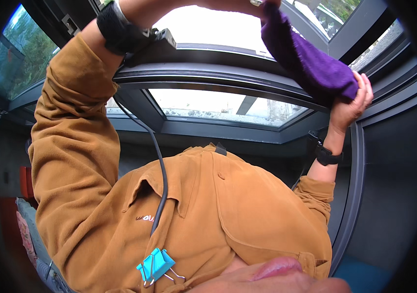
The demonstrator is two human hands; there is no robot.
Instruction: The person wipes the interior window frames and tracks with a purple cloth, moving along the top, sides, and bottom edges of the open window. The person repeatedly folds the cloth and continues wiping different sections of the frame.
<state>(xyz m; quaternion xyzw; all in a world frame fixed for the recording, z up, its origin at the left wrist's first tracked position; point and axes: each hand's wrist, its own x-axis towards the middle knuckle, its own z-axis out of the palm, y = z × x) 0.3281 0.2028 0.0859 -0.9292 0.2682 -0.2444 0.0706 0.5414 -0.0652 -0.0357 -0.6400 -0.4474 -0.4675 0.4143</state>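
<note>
A purple cloth (312, 64), fuzzy like a towel, stretches in a slanting, bunched strip between my two hands. Its lower right end is in my right hand (351, 100), whose fingers curl over it beside the dark window frame at the right. At the upper edge of the view, my left hand (270, 3) grips the gathered upper end; most of that hand is cut off, and a ring shows on a finger. Behind the cloth run the grey metal rails of the window frame (208, 71). Whether the cloth touches the rails, I cannot tell.
Glass panes (226, 108) lie below the rail. A black wristband with a device (115, 29) is on my left wrist. From near it a black cable (159, 154) runs across my shirt to a blue binder clip (157, 264). Patterned fabric (27, 234) is at the lower left.
</note>
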